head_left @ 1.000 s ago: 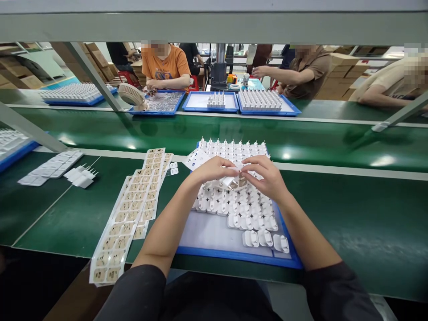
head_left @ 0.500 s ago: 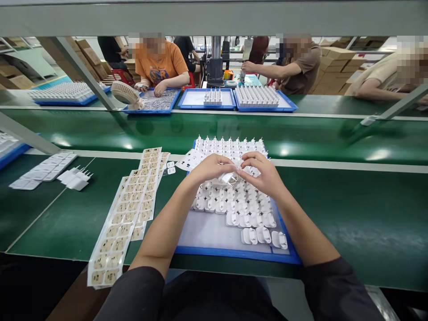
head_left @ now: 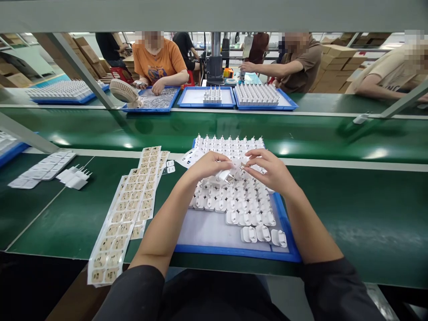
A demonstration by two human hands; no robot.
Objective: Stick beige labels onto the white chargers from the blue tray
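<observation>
My left hand is closed on a white charger plug, whose metal pins point down and to the right. Just to its right, my right hand has its thumb and forefinger together at a small light-coloured bit too fine to name. Both hands are over a blue-rimmed tray with rows of white charger plugs standing pins up. Left of my left hand, a white sheet with small dark marks lies partly over the tray's edge.
Strips of beige labels lie left of the tray, overlapping. Farther left are loose white plugs and white flat pieces. Beyond the green belt, co-workers sit by more trays. A slanted metal post stands at left.
My right hand has moved slightly right, opening a small gap from my left hand. The left hand keeps the plug in nearly the same place.
</observation>
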